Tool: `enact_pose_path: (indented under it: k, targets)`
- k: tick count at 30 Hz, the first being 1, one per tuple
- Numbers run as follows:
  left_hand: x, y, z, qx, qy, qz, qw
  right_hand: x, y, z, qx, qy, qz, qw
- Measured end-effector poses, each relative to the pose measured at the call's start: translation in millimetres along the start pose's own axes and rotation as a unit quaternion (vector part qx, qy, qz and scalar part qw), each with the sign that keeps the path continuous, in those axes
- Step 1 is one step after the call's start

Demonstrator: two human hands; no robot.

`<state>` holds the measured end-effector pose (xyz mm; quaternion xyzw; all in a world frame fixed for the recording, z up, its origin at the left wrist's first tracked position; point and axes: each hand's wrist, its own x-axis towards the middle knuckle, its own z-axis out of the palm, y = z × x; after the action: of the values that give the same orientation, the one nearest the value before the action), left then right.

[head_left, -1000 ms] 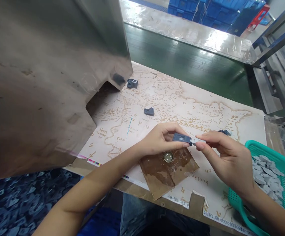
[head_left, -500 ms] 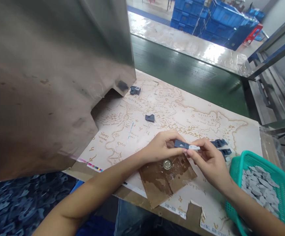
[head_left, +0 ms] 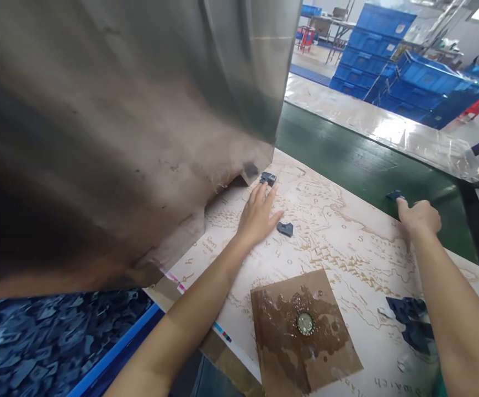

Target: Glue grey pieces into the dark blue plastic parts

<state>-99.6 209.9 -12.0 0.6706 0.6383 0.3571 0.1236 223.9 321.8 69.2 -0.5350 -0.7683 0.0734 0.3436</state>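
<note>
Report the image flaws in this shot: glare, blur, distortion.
Head view: strong glare whitens the plastic sheet beyond the green belt; the steel panel fills the left, dim and soft at its near edge; wide-angle distortion stretches the frame's corners.

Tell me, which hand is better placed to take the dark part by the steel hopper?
Probably the left hand: its fingers nearly touch that part; the right hand is far off, at another part.
</note>
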Motion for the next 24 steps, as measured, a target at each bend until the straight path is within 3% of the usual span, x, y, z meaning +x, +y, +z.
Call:
enact_pose_path:
  k: [2, 4, 9, 12, 14, 16, 22, 24]
  targets:
    - [-0.6, 1.5, 3.0, 0.007, -0.014, -0.011, 1.000, -2.8, -15.3, 9.2, -0.029, 0.015, -0.015, 0.999]
    - [-0.2, 3.2, 2.8, -0.004, -0.019, -0.024, 1.000, -3.1, -43.3, 31.7, -0.056, -0.004, -0.033, 0.998]
    - [2.7, 3.2, -4.6, -0.103, 0.040, -0.053, 0.993, 13.3, -138.2, 123.2, -0.054, -0.171, -0.150, 0.972]
    - [3.9, 4.9, -12.2, -0.176, 0.098, -0.077, 0.976, 15.7, -175.2, 151.7, -0.046, -0.218, -0.160, 0.962]
    - [4.0, 9.3, -16.8, -0.220, 0.130, -0.098, 0.962, 9.1, -182.0, 147.6, -0.035, -0.216, -0.141, 0.966]
    - [2.3, 17.1, -18.9, -0.270, 0.124, -0.103, 0.949, -4.1, -177.4, 129.6, -0.007, -0.206, -0.117, 0.971]
    - [-20.5, 53.3, -14.1, -0.470, -0.064, -0.046, 0.879, -73.2, -159.2, 52.8, 0.111, -0.205, -0.050, 0.971]
    - [-31.1, 63.5, -16.6, -0.458, -0.110, -0.025, 0.882, -98.8, -163.0, 32.3, 0.136, -0.220, -0.038, 0.965]
